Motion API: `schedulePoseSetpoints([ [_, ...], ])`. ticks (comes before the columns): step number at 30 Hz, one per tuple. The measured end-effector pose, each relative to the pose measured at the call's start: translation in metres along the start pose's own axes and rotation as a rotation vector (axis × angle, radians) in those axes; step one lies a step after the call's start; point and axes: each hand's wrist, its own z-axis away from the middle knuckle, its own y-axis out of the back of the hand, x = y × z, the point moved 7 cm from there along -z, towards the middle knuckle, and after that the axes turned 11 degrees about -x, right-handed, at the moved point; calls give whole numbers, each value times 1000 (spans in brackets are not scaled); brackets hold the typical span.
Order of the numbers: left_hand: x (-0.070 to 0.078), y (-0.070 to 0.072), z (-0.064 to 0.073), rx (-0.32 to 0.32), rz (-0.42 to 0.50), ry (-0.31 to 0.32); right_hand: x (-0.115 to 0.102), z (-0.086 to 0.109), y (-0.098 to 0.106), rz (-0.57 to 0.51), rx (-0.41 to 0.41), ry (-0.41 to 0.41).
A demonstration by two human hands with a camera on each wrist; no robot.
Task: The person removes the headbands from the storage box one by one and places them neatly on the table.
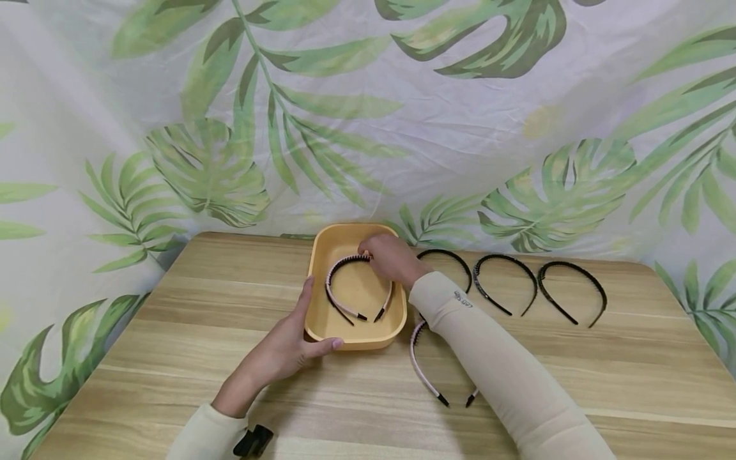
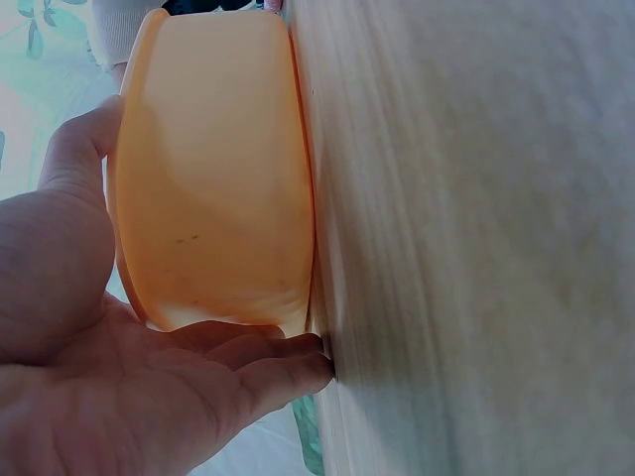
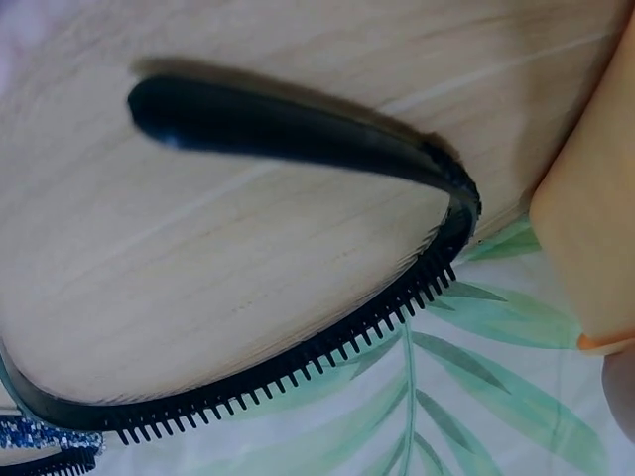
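One pink headband [image 1: 342, 305] in tray [image 1: 368, 344], part hidden by right hand [image 1: 393, 259]

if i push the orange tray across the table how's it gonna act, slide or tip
The orange tray would probably slide rather than tip, since it sits broad and low on the table. Its smooth, thin-edged walls show no obvious bend under the left hand's grip, suggesting fairly light, stiff plastic.

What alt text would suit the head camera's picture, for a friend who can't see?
A person's right hand reaches into an orange tray at a pink headband, while the left hand braces the tray's side. On the wooden table, to the right, lie three dark headbands and another pink one, partly hidden by the right sleeve.
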Motion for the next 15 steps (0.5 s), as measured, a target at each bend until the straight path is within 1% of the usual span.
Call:
schedulePoseSetpoints([
  [4, 0, 0, 0, 0, 0, -3, 1, -1, 0, -8, 10, 3],
  [15, 1, 1, 0, 1, 11, -12, 3, -3, 1, -78, 35, 5],
])
